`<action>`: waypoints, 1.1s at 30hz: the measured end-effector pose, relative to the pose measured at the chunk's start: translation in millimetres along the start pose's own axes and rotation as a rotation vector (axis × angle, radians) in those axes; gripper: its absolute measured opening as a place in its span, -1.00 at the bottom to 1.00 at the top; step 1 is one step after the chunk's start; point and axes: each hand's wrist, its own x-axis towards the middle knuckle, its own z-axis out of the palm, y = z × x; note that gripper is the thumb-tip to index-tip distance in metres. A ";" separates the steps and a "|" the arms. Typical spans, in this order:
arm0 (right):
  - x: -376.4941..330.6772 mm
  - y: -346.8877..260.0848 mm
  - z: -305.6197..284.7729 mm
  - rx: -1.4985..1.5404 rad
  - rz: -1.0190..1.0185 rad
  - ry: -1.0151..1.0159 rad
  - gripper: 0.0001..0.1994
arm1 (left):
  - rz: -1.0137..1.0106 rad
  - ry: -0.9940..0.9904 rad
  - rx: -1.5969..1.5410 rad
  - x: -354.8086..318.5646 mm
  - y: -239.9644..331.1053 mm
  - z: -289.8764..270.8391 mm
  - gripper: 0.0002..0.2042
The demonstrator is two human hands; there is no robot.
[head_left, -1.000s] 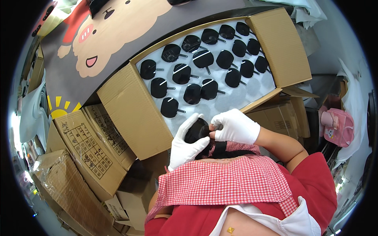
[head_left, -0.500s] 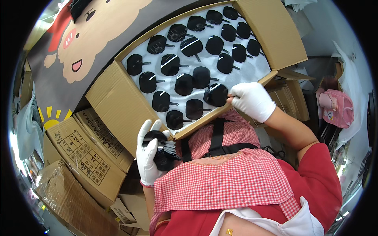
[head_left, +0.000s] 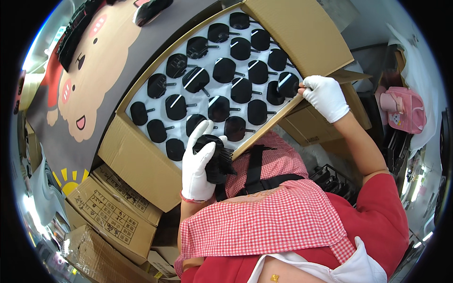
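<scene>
Head view: open cardboard box (head_left: pixel 141 165) lies ahead of the person, its white liner covered with rows of round black discs, each with a short stem.

Right hand (head_left: pixel 325 96), white-gloved, is at the box's near right edge. Fingers are closed in a pinch on one black disc (head_left: pixel 288 84), at the right end of a row, just inside the rim. Disc stem not clearly visible under the fingers.

Left hand (head_left: pixel 200 162), also gloved, is curled around a stack of black discs (head_left: pixel 218 158), held upright against the red checked apron (head_left: pixel 269 221), just outside the box's near wall. Stems of the stack point to the right.

Key relation: the stack is just beside the near rim, at the middle of the box; the pinched disc lies up and to the right of it, well apart. Right hand is the nearer to the rows; left hand is outside the box.
</scene>
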 end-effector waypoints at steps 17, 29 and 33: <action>170.5 -11.3 -57.8 0.369 -0.503 0.065 -0.85 | -0.238 -0.249 -0.175 43.2 3.0 70.9 -0.43; 376.2 129.6 -39.2 -0.080 -0.470 0.239 -0.84 | -0.238 -0.091 -0.661 65.1 -0.5 77.5 -0.47; 381.3 117.5 -57.6 0.082 -0.346 -0.004 -0.85 | -0.185 -0.083 -0.726 70.5 -7.9 72.8 -0.49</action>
